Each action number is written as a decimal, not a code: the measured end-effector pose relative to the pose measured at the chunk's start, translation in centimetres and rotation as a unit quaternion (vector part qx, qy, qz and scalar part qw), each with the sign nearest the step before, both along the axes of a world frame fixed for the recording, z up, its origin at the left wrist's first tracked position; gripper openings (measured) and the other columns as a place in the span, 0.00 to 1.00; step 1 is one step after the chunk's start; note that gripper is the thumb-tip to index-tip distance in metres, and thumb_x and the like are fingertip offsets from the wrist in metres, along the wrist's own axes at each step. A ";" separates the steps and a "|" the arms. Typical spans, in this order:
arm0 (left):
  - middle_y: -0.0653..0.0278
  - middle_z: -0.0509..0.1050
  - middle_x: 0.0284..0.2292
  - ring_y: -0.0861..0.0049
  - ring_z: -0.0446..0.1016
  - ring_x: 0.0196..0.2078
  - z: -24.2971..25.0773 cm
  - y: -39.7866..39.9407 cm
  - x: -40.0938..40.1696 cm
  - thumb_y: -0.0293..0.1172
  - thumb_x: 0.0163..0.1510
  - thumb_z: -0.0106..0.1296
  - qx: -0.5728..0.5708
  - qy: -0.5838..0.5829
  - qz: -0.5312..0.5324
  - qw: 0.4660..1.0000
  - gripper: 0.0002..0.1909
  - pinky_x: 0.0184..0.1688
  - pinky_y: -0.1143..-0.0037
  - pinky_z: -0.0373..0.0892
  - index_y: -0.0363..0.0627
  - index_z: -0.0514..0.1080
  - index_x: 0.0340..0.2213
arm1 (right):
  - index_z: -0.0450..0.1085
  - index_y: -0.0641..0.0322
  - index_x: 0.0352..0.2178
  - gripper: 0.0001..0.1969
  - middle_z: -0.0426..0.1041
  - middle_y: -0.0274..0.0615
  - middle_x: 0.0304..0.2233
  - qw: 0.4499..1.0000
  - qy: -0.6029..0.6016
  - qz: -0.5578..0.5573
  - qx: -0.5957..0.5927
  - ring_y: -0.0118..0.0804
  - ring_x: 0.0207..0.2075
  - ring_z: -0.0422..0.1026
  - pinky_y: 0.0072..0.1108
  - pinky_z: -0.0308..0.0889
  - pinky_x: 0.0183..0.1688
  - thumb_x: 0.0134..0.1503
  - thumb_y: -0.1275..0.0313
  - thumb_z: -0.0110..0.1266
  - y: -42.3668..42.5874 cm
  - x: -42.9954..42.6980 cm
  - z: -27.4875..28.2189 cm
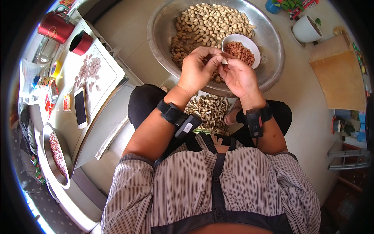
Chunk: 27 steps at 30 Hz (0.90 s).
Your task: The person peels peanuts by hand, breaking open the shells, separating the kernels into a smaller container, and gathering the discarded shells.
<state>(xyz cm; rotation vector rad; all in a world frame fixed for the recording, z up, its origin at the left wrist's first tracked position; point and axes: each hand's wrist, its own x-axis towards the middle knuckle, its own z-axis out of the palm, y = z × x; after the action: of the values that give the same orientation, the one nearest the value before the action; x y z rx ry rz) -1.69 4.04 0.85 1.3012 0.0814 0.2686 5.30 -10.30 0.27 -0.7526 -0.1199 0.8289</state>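
Above the near part of a wide metal basin (273, 55), my two hands meet at the fingertips. My left hand (198, 65) pinches a small peanut shell piece (224, 61) between thumb and fingers. The fingertips of my right hand (239, 74) touch the same piece, with the palm turned up and partly uncurled. Unshelled peanuts (216, 22) are heaped in the far side of the basin. Just beyond my right hand, a white bowl (256, 49) holds shelled reddish peanuts (238, 51). Empty-looking shells (210, 112) lie in a pile below the basin, between my legs.
A table (102, 68) at the left bears a smartphone (81, 108), a red cup (81, 43), a red pitcher (57, 27) and small packets. Left and nearer stands a metal bowl (68, 158) of reddish kernels. At the right are a cardboard box (336, 73) and a white plant pot (306, 29).
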 end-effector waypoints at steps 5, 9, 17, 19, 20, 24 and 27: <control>0.69 0.72 0.26 0.86 0.66 0.26 0.0 0.4 -0.2 0.34 0.57 0.47 -0.157 0.099 -0.019 0.982 0.11 0.28 0.85 0.63 0.38 0.72 0.33 | 0.68 0.69 0.41 0.12 0.73 0.39 0.32 0.992 -0.118 -0.024 -0.042 0.25 0.31 0.70 0.14 0.66 0.33 0.55 0.76 0.48 0.1 -0.6 0.8; 0.69 0.72 0.26 0.86 0.66 0.26 0.1 0.6 -0.1 0.34 0.56 0.48 -0.213 0.107 -0.043 0.970 0.10 0.29 0.85 0.63 0.38 0.71 0.33 | 0.68 0.69 0.40 0.12 0.74 0.40 0.32 0.938 -0.293 -0.055 -0.175 0.20 0.29 0.68 0.11 0.62 0.30 0.53 0.75 0.53 0.1 -0.9 1.3; 0.64 0.74 0.28 0.84 0.67 0.25 0.2 1.2 0.1 0.33 0.57 0.46 -0.228 0.150 -0.005 0.962 0.11 0.27 0.84 0.65 0.37 0.70 0.34 | 0.72 0.61 0.35 0.15 0.68 0.29 0.25 0.918 -0.278 -0.076 -0.273 0.17 0.27 0.64 0.09 0.59 0.29 0.54 0.61 0.54 -2.3 4.9 1.7; 0.62 0.74 0.28 0.84 0.67 0.25 0.3 1.3 0.1 0.34 0.58 0.44 -0.261 0.153 -0.027 0.953 0.12 0.27 0.84 0.65 0.37 0.69 0.35 | 0.71 0.64 0.39 0.18 0.72 0.36 0.33 0.867 -0.353 -0.116 -0.332 0.23 0.33 0.68 0.16 0.64 0.39 0.55 0.59 0.53 -2.1 6.7 2.0; 0.62 0.74 0.28 0.84 0.67 0.25 0.4 1.1 0.0 0.34 0.58 0.44 -0.262 0.151 -0.027 0.953 0.12 0.27 0.84 0.65 0.37 0.69 0.35 | 0.70 0.64 0.40 0.18 0.72 0.36 0.34 0.849 -0.383 -0.114 -0.347 0.24 0.36 0.69 0.18 0.64 0.41 0.55 0.60 0.53 -2.3 6.8 1.7; 0.63 0.74 0.29 0.83 0.67 0.25 0.1 0.9 0.0 0.35 0.59 0.42 -0.275 0.143 -0.060 0.949 0.12 0.28 0.84 0.65 0.37 0.69 0.35 | 0.70 0.63 0.41 0.16 0.72 0.34 0.34 0.848 -0.459 -0.039 -0.262 0.23 0.35 0.70 0.16 0.64 0.40 0.51 0.69 0.58 -0.6 2.8 3.2; 0.66 0.73 0.28 0.84 0.67 0.26 -0.3 0.6 0.0 0.36 0.59 0.43 -0.253 0.120 -0.105 0.954 0.13 0.28 0.84 0.65 0.39 0.70 0.36 | 0.72 0.64 0.37 0.11 0.71 0.31 0.27 0.836 -0.497 -0.033 -0.231 0.20 0.28 0.68 0.13 0.64 0.32 0.51 0.72 0.57 0.2 0.8 3.2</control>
<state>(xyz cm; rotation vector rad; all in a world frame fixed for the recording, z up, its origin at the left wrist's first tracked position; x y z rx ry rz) -1.65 4.68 0.59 0.8168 0.2038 -0.0935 6.08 -10.06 3.42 -1.5958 -0.8438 0.3144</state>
